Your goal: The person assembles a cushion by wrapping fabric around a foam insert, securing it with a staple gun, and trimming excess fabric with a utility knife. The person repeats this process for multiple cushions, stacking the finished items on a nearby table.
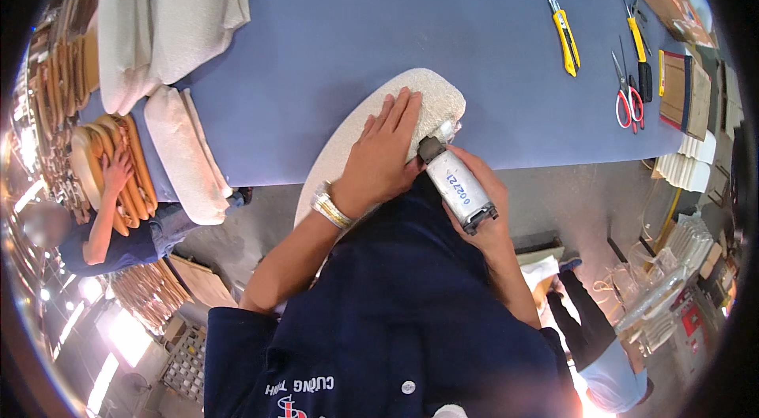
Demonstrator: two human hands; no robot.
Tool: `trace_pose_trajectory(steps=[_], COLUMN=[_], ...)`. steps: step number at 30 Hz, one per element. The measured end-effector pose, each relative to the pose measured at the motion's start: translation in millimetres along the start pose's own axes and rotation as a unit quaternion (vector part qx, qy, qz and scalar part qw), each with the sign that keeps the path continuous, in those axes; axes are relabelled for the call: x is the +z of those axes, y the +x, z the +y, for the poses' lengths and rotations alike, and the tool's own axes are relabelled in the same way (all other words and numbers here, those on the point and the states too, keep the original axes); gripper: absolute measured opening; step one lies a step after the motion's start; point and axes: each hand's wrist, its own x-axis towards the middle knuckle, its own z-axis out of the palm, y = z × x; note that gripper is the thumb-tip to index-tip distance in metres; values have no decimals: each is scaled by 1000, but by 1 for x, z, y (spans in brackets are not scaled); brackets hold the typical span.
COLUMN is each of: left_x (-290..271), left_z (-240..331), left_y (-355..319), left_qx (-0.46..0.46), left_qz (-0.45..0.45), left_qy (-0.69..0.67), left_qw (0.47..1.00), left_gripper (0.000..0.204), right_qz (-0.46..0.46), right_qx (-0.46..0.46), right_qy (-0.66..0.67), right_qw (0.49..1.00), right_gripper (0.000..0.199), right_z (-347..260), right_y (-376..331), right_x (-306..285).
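Stapling the cushion's fabric edge.
Left hand (385, 151) pressed flat on cushion (427, 98); right hand (484, 209) gripped stapler (457, 183); the next staple needs taut fabric.

White label (458, 186) (blue writing) wraps the handheld tool (457, 183).
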Motion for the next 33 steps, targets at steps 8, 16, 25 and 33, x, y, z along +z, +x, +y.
trace_pose_trajectory(steps=[8,16,25,33], left_x=[-2,3,11,5], left_z=[-13,1,1,2], left_y=[-16,-21,-20,-15], left_qx=[-37,-70,-68,-55], left_qz=[25,54,71,96], left_qy=[-3,27,31,46], left_qw=[999,996,995,993], left_gripper=[93,87,93,94], right_qz=[27,5,-36,-3], right_qx=[-55,-51,-3,25], right_qy=[-27,0,-17,30], right_qw=[998,999,999,999], right_gripper=[55,61,57,70], right_z=[2,8,0,2], right_y=[3,-5,0,1], right_x=[9,3,0,15])
